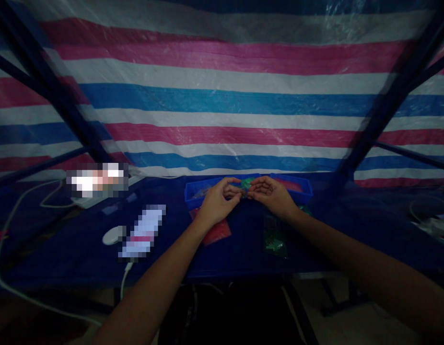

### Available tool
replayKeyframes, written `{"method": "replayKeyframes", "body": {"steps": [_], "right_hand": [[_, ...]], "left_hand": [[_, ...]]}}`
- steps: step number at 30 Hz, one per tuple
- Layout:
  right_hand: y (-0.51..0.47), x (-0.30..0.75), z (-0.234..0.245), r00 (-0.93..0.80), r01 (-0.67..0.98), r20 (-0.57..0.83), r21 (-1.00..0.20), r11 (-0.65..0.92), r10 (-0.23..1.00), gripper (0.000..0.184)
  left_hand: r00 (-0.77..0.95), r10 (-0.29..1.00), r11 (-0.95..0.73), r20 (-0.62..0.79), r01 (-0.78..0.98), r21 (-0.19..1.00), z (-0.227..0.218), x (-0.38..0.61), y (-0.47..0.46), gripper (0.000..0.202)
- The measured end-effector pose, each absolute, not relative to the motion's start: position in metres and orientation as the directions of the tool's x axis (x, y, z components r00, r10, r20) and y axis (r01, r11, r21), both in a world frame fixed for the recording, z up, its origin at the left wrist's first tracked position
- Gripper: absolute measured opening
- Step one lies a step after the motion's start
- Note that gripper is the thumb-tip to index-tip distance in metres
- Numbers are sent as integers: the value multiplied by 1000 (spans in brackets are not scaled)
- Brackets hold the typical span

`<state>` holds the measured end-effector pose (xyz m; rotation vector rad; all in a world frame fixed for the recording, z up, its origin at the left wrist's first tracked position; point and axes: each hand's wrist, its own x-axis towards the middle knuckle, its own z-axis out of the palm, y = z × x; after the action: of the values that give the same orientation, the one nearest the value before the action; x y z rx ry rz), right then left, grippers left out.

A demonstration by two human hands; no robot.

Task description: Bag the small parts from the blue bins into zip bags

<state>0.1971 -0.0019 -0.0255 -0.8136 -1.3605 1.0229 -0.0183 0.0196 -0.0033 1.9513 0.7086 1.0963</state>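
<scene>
My left hand (218, 201) and my right hand (270, 194) meet above the front of a blue tray (193, 190) on a dark blue table. Both are curled in a pinch around a small green item (247, 184) held between their fingertips; it is too dim to make out what it is. A red bag (218, 232) lies on the table just under my left wrist. Below my right wrist lies a clear bag with green pieces (275, 237). Something red shows inside the tray's right end (292, 184).
A striped pink, white and blue tarp (222, 96) hangs behind the table between dark poles. At the left lie a round white object (112, 235), white cables (6, 230) and two blurred-out items. More cables lie at the far right (428, 218).
</scene>
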Motion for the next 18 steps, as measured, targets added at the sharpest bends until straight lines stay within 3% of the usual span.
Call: {"method": "replayKeyframes", "body": {"steps": [12, 18], "right_hand": [[-6, 191, -29, -167, -75, 377, -926, 370, 911, 42], [-8, 191, -26, -164, -71, 383, -924, 377, 909, 40]], "left_hand": [[464, 728, -646, 505, 216, 733, 0, -16, 13, 28], [530, 683, -692, 503, 249, 677, -1, -16, 14, 44]]}}
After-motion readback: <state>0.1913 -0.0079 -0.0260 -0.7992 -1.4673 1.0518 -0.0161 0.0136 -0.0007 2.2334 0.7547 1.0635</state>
